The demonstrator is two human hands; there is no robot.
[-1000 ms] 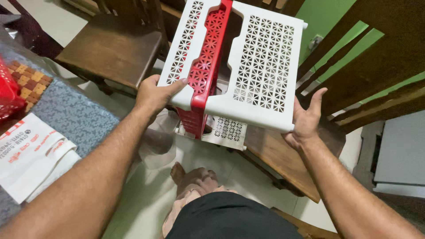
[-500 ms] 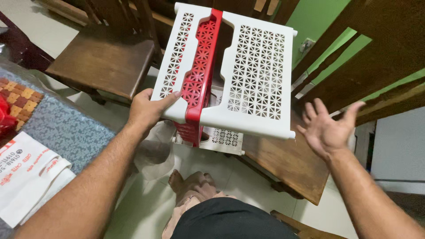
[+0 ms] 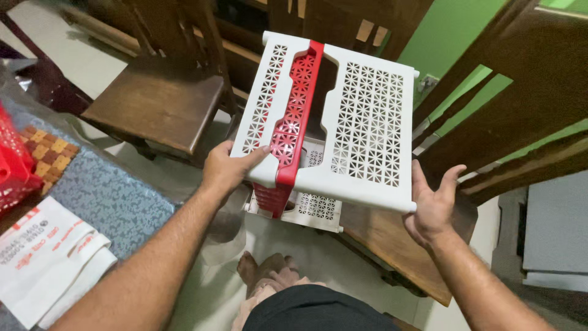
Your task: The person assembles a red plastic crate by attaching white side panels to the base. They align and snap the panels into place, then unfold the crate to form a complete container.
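Forearms enter from the lower edge, both extended forward and slightly raised, carrying a perforated plastic rack (image 3: 343, 116) above the wearer's lap and bare foot (image 3: 260, 276). Left hand (image 3: 228, 167): fingers closed over the near left corner of the white panel, thumb lying on the top face and pointing toward the red lattice divider (image 3: 297, 113) just beside it. Right hand (image 3: 432, 205): palm set against the near right corner, thumb up along the side edge, fingers curled beneath; it braces and supports the corner, though whether the fingers fully clamp the edge cannot be told.

Handling, as a judgement: the rack appears light and stiff, thin-walled moulded plastic with star-shaped cut-outs, liable to flex or crack if squeezed across the openwork. The solid rims and corners, where both hands now sit, are the sounder places to hold; the smooth surface may slip in a loose grasp.

Below the grips, a second white perforated piece (image 3: 315, 205) lies near the edge of a wooden chair seat (image 3: 392, 239). To the left of the left forearm, a patterned blue-grey table cover (image 3: 104, 196) bears a white printed bag (image 3: 46, 257) and a red plastic item (image 3: 12, 165). Beyond the rack stand another wooden chair (image 3: 153, 104) and a green wall (image 3: 453, 30).
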